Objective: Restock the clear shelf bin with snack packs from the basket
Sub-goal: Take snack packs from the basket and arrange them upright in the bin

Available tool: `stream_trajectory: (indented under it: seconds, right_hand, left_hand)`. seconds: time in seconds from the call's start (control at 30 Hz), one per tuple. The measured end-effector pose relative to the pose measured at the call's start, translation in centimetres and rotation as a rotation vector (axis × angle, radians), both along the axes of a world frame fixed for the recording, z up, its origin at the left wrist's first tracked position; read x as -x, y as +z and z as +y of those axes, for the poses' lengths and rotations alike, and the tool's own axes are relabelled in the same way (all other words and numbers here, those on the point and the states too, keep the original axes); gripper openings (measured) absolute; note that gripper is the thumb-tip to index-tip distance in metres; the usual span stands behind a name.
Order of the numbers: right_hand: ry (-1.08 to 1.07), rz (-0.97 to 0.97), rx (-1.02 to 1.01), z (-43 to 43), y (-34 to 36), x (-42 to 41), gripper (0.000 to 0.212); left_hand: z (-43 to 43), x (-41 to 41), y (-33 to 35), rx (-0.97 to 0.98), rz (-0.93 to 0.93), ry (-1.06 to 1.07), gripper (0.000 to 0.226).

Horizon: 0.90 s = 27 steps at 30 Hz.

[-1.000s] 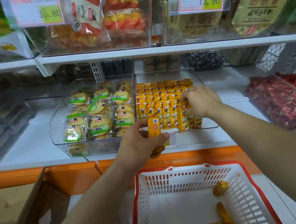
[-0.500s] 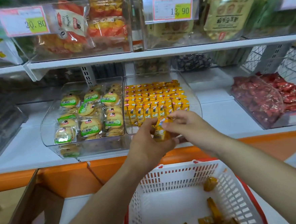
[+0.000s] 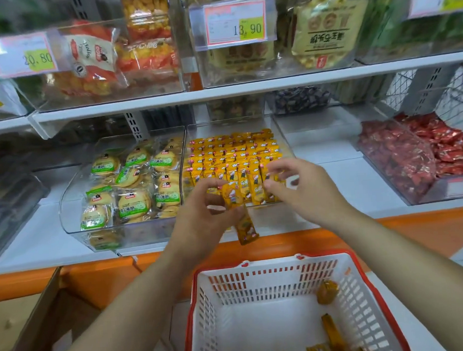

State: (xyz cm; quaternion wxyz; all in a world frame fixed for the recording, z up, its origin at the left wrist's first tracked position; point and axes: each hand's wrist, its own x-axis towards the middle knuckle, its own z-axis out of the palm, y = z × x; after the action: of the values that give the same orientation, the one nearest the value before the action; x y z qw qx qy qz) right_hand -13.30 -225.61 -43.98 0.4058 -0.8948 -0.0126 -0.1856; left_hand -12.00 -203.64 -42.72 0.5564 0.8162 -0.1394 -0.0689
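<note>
Packs (image 3: 245, 227) are just in front of the bin (image 3: 285, 144), pinched in the left hand (image 3: 208, 215). They stand roughly upright, one dangling lower. The bin's front row is right behind them, so it's a short push back and up. The right hand (image 3: 305, 189) is at that row's right end, fingers loosely curled, and I honestly can't tell if it's gripping anything. The basket (image 3: 272, 263) below the bin is cut off, with a few packs in it.

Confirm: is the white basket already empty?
No, several yellow snack packs lie inside the white basket, along its right side and near edge.
</note>
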Motion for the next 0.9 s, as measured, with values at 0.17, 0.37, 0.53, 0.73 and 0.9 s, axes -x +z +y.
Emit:
stream_trajectory:
  seconds: [0.17, 0.37, 0.53, 0.73, 0.9]
  right_hand:
    - [-0.195, 0.144, 0.016, -3.3, -2.3, -1.7, 0.091]
    - [-0.065, 0.095, 0.008, -3.4, -4.9, -2.5, 0.087]
    - [-0.085, 0.083, 0.029, -3.5, -5.6, -2.7, 0.091]
    - [-0.104, 0.112, 0.013, -3.5, -5.5, -2.7, 0.096]
    - [-0.112, 0.12, -0.01, -3.3, -5.4, -2.6, 0.096]
  left_hand:
    - [-2.5, -5.8, 1.8, -0.121, -0.192, 0.118, 0.04]
    - [-5.6, -12.2, -2.6, -0.496, -0.152, -0.018, 0.042]
    - [-6.1, -13.6, -6.2, -0.639, -0.192, -0.086, 0.043]
    - [-6.7, -14.1, -5.9, -0.836, -0.439, -0.054, 0.059]
    - [-6.2, -14.5, -4.8, -0.937, -0.684, -0.205, 0.071]
